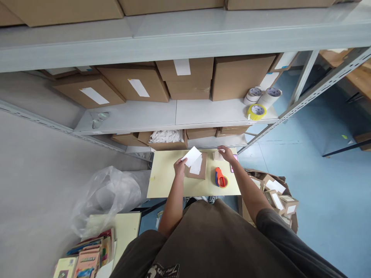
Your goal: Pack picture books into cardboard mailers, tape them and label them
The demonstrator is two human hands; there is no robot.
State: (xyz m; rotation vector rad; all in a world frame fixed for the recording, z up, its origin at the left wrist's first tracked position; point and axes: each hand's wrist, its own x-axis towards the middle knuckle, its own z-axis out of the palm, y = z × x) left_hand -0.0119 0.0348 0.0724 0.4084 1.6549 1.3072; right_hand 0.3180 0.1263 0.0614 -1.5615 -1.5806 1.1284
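Observation:
Pinched in my left hand [180, 166] is a blank white label [192, 156], tilted above a small flat cardboard box [203, 170]. More white paper [196, 166] lies on the face of that box, below the held label. At the table's far right, my right hand [227, 153] has its fingers bent together over a small pale stack [217, 156]; what lies between the fingertips is too small to make out. Between my forearms rests an orange-and-blue tape dispenser [220, 178] with a roll of tape. A phone [234, 163] lies partly behind my right forearm.
The pale yellow table [165, 185] stands against a grey shelf rack [150, 116] holding cardboard boxes [185, 79] and tape rolls [256, 111]. On the right, a large carton [293, 224] holds several small labelled boxes. Clear plastic [108, 193] and a stack of books [88, 256] lie left.

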